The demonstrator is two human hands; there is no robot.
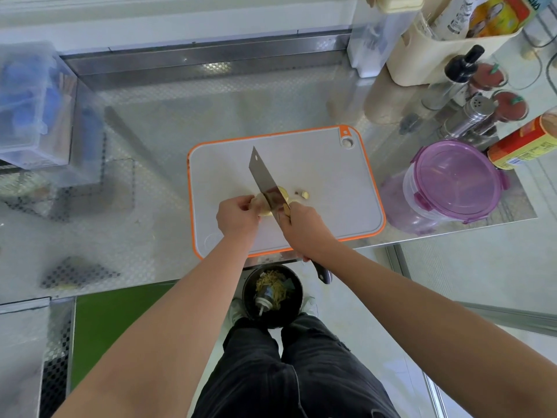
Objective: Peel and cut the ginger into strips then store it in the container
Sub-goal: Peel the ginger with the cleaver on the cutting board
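Here the ginger (pixel 264 206) sits at the middle of the frame, on the near part of the cutting board (pixel 316 164). The left hand (pixel 238 220) pinches it with curled fingers. The right hand (pixel 301 229) is wrapped round the handle of the knife (pixel 265 179), whose broad blade lies against the root.

The piece looks small, light and firm, but knobby, and any peeled face is likely damp and slick. It is best held by the end away from the edge, fingertips tucked back.

A few trimmed bits (pixel 304 194) lie just right of the blade. The board is smooth plastic with an orange rim and rests on a shiny patterned metal counter (pixel 144 140), so it may slide under pressure.

At the right of the frame, near the board, the container (pixel 455 182) stands with its purple lid on. Bottles and a shaker crowd the upper right. A bin (pixel 272 292) with scraps stands on the floor at lower centre.
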